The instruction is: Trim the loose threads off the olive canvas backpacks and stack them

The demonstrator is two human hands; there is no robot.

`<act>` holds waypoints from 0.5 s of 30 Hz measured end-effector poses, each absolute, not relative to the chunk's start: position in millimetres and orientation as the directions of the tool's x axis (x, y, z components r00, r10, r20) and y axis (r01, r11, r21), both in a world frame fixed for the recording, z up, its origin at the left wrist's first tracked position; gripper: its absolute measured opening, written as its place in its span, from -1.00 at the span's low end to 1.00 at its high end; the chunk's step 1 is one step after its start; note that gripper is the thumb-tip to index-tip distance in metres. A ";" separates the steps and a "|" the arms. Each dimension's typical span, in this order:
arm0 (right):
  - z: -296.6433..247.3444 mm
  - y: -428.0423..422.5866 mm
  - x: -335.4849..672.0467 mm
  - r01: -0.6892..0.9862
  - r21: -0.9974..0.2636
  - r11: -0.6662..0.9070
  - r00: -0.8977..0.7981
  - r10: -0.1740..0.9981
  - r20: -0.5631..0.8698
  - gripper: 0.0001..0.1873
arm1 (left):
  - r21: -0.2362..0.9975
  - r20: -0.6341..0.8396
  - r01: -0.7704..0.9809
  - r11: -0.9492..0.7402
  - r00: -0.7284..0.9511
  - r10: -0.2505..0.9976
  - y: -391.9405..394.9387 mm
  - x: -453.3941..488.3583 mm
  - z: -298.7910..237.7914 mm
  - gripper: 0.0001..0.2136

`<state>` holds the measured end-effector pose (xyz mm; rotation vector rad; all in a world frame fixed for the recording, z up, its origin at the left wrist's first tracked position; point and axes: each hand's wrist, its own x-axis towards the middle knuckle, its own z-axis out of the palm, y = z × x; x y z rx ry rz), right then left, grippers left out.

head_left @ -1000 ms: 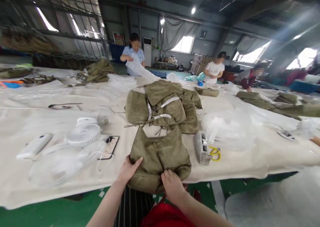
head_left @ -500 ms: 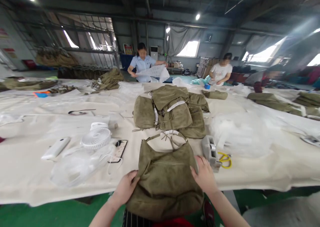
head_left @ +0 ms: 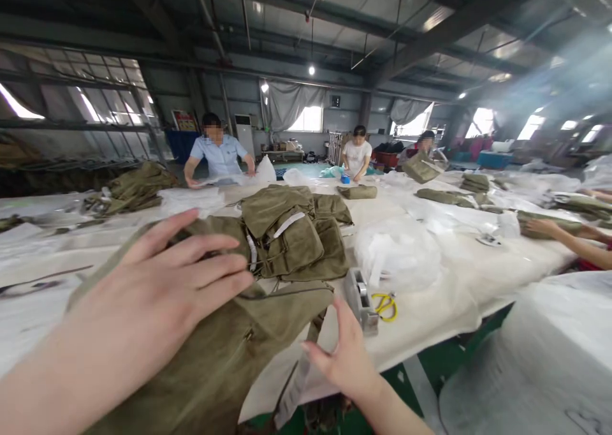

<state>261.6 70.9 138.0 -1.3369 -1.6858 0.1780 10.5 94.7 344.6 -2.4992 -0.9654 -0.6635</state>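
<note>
An olive-green shoulder bag lies large and close in front of me, tilted over the table's front edge. A zipped edge runs along its top, and a small metal piece shows on its side. My left hand is stretched over the bag's upper left part, fingers apart; whether it presses on the cloth I cannot tell. At the bag's right corner is my right hand, thumb and forefinger apart with nothing visible between them. A strap with pale wrapping hangs down between the bag and my right hand.
Several olive bags are piled just beyond. A grey tape dispenser and yellow-handled scissors sit to the right, near crumpled clear plastic. A big white sack stands at lower right. Co-workers are across the table and at the right edge.
My view has swung right. The bag has been raised and turned, with its strap now hanging at the right. Both hands have let go of its sides, the left now reaching over it.
</note>
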 end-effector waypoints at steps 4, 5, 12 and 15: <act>89.5 81.6 273.1 0.487 -0.855 0.177 0.195 0.933 0.304 -0.81 | -0.250 0.449 0.620 -0.743 0.755 0.479 139.2 72.5 310.5 -0.62; 72.3 81.2 277.8 0.491 -0.866 0.095 0.220 0.948 0.229 -0.87 | -0.229 0.417 0.619 -0.751 0.760 0.499 152.0 83.7 288.7 -0.64; -41.9 28.3 330.7 0.734 -0.627 -0.259 0.286 0.956 -0.060 -0.85 | 0.094 0.345 0.830 -0.550 0.491 0.800 169.2 67.7 107.6 -0.50; -62.6 10.2 347.3 0.749 -0.609 -0.260 0.215 0.965 -0.148 -0.88 | 0.191 0.363 0.927 -0.323 0.239 0.901 131.0 31.0 54.0 -0.49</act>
